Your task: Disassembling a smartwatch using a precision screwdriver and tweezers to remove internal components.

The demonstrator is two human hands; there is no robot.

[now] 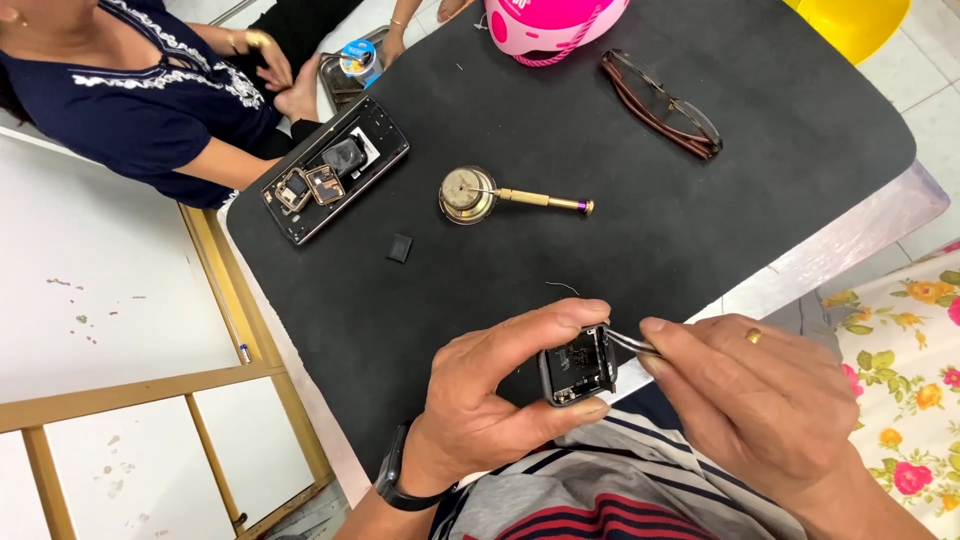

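My left hand [500,385] grips a small opened electronic device body [578,366], dark with circuitry showing, pinched between thumb and fingers near the table's front edge. My right hand [765,395], wearing a gold ring, pinches metal tweezers [632,343] whose tips reach into the top right of the device. Both hands hover just above the black mat [620,150].
On the mat lie an opened phone back [335,170] with parts, a small black square part [400,248], a brass round dish [467,195], a brass screwdriver [540,200], brown glasses [662,104] and a pink round object [550,25]. Another person in a dark top [150,100] sits far left.
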